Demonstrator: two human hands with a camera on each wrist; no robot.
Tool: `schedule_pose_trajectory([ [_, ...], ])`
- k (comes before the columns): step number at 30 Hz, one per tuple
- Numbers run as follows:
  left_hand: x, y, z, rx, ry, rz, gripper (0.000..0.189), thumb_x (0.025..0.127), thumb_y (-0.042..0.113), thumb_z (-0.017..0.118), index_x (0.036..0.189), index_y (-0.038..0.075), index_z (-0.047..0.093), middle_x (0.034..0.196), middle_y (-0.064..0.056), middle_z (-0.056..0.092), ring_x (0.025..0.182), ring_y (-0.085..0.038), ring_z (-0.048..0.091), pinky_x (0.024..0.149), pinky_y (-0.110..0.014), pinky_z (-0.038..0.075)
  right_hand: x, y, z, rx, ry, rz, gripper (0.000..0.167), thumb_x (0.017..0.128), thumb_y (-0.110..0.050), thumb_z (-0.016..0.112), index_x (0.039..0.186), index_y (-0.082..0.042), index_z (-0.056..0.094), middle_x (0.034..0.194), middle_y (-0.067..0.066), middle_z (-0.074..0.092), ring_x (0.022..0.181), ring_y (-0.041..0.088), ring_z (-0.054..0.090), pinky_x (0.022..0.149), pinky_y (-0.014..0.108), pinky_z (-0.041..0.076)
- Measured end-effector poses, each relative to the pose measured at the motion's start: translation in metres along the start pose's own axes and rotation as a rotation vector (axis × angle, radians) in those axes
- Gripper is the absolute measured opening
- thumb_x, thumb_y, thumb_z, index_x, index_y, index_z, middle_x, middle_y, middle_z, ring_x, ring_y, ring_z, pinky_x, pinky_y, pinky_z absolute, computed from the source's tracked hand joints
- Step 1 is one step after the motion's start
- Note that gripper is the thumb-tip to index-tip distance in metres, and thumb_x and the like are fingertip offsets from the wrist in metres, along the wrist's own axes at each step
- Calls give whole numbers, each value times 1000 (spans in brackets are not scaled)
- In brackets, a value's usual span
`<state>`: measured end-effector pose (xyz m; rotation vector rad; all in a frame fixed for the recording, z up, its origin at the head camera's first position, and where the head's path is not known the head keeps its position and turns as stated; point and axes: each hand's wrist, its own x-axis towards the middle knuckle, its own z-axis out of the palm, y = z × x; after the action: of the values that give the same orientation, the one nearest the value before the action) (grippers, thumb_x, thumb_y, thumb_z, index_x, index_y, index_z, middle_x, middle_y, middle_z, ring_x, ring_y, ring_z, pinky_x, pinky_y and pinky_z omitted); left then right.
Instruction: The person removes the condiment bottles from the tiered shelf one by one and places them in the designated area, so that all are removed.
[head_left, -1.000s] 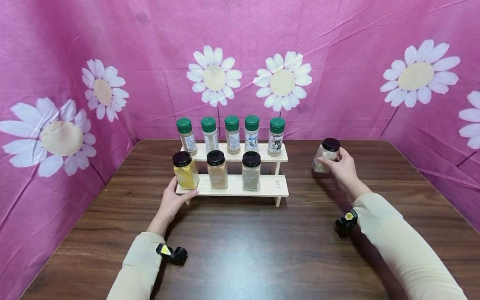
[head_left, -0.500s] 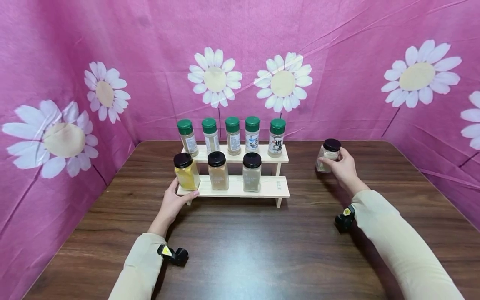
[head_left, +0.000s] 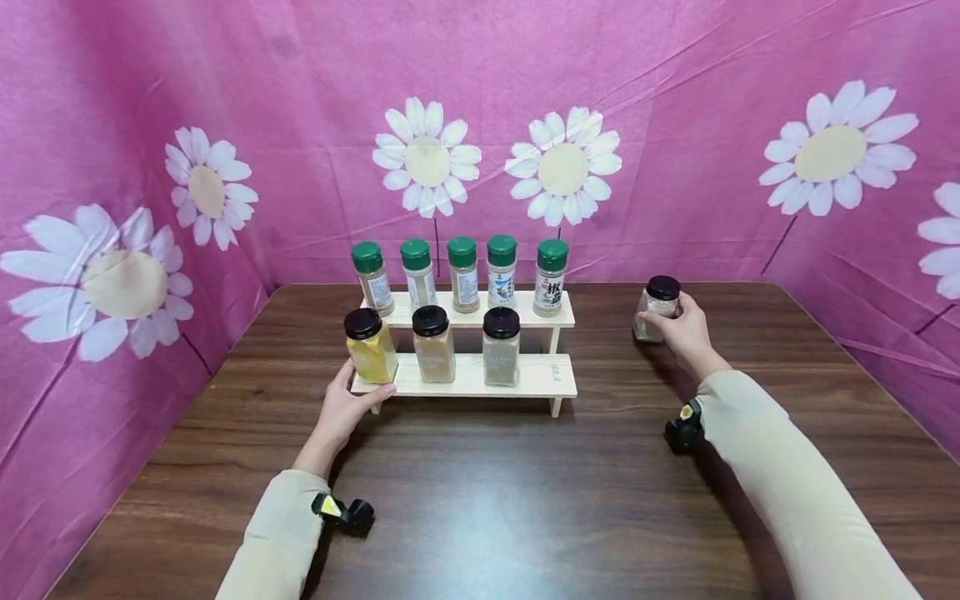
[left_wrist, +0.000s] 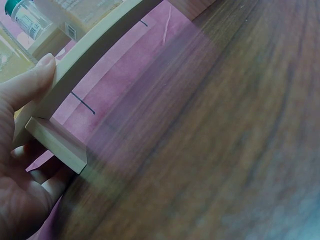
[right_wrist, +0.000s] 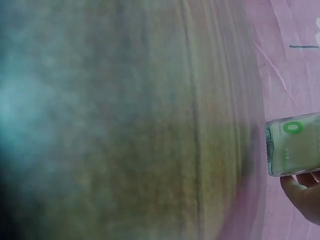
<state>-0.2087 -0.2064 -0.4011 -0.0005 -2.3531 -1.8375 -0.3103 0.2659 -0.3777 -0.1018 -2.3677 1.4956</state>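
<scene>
In the head view my left hand [head_left: 341, 412] grips the left end of a two-tier wooden spice rack [head_left: 536, 375]. The left wrist view shows the thumb on the lower shelf's front edge and the other fingers curled below, beside the rack's leg [left_wrist: 62, 145]. A yellow-filled spice jar [head_left: 372, 357] with a black lid stands by that thumb. Off to the right, my right hand [head_left: 688, 333] holds a square, black-lidded spice jar [head_left: 651, 318] with pale contents, nearly upright near the table's far edge. Green print shows on this clear jar [right_wrist: 295, 145] in the right wrist view.
Two more black-lidded jars, one tan [head_left: 435, 358] and one greyish [head_left: 501, 360], share the lower shelf. Several green-capped shakers [head_left: 464, 287] line the upper shelf. Behind the brown wooden table [head_left: 480, 492] hangs a pink cloth [head_left: 315, 183] with daisies.
The jar in my right hand has turned a little more upright and shifted very slightly right, while the right wrist has moved a bit forward. My left hand keeps its grip on the rack.
</scene>
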Motion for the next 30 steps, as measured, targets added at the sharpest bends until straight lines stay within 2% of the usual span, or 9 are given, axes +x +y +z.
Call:
schedule_pose_trajectory([
  [6, -2, 0, 0, 0, -7, -5, 71, 69, 15, 73, 129, 6, 34, 128, -12, 38, 116, -20, 30, 96, -35, 20, 3, 4, 2, -3, 11, 6, 52, 76, -12, 65, 119, 6, 40, 108, 17, 48, 91, 13, 45, 77, 24, 38],
  [10, -2, -1, 0, -1, -7, -2, 71, 69, 15, 73, 129, 6, 34, 128, -12, 38, 116, -20, 30, 96, -35, 20, 3, 4, 4, 6, -5, 16, 55, 77, -12, 64, 121, 6, 38, 111, 19, 47, 93, 15, 45, 79, 26, 37],
  [22, 0, -1, 0, -11, 0, 4, 72, 69, 14, 74, 128, 6, 35, 128, -12, 38, 116, -19, 30, 97, -34, 19, 6, -1, 19, 20, -24, 1, 51, 75, -9, 65, 117, 6, 41, 107, 18, 49, 86, 9, 45, 75, 22, 38],
  [30, 1, -2, 0, -11, 4, 3, 72, 68, 14, 74, 128, 5, 36, 127, -12, 39, 115, -20, 31, 96, -34, 20, 6, -9, 30, 106, -47, 1, 54, 74, -6, 66, 119, 7, 39, 107, 16, 49, 84, 7, 46, 74, 21, 39],
])
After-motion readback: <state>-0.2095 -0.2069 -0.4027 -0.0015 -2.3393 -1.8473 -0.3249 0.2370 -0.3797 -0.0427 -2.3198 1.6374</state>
